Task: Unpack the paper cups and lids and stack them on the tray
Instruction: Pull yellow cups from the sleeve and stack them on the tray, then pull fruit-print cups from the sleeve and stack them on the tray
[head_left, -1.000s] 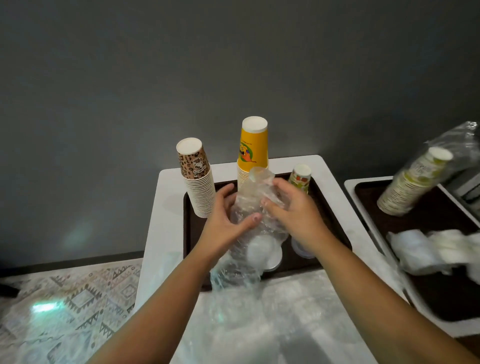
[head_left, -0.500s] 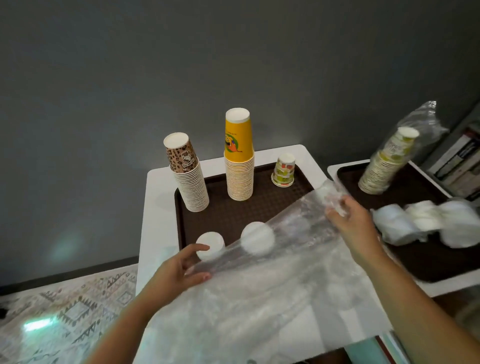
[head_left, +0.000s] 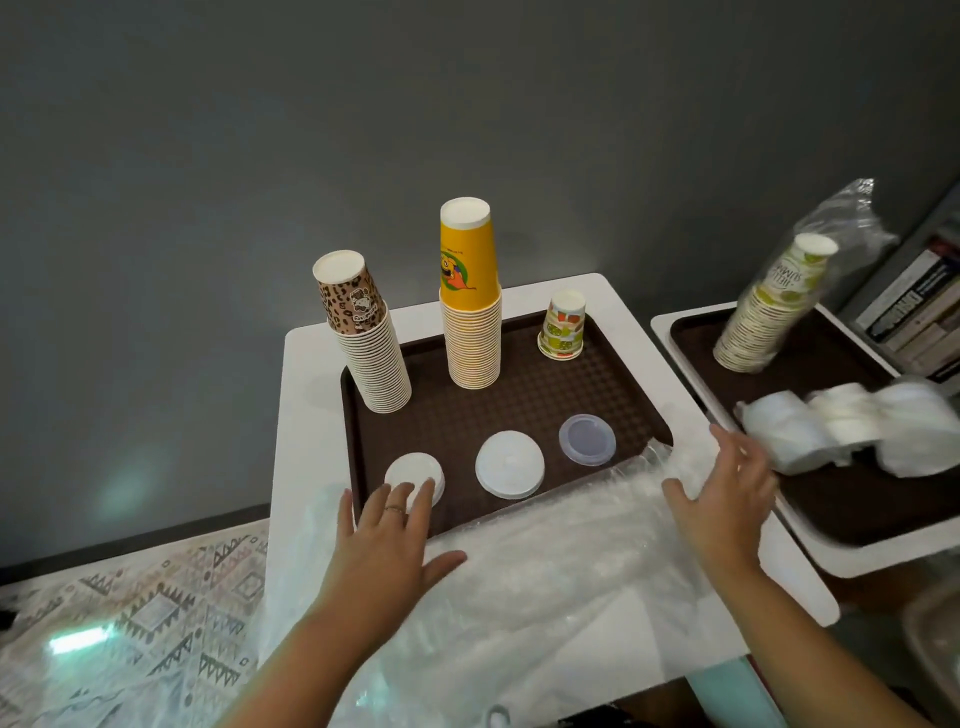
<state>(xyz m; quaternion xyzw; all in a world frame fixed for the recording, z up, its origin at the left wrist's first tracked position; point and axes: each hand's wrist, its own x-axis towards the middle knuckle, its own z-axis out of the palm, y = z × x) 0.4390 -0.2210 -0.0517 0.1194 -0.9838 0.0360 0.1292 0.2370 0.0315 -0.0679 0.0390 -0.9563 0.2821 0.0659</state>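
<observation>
The clear plastic wrapper (head_left: 545, 561), bunched upright between both hands over the tray a second ago, now lies emptied and spread flat across the near part of the white surface (head_left: 311, 415), its far edge lapping the front rim of the brown tray (head_left: 519, 405). The left hand (head_left: 387, 545) lies flat on it with fingers spread wide, holding nothing, fingertips reaching the small white lid (head_left: 410, 470). The right hand (head_left: 727, 493) has let go of the bag's end and hovers open, fingers relaxed, over its right edge. On the tray stand the leopard-print cup stack (head_left: 371, 353), the yellow cup stack (head_left: 470, 312) and a short patterned cup stack (head_left: 563, 327); in front lie the small lid, a larger white lid (head_left: 509, 465) and a clear lid (head_left: 587, 439). That packet looks finished; judging by the second tray (head_left: 831, 519) to the right, a bagged cup stack (head_left: 769, 312) and wrapped lids (head_left: 841, 426) remain to unpack.
</observation>
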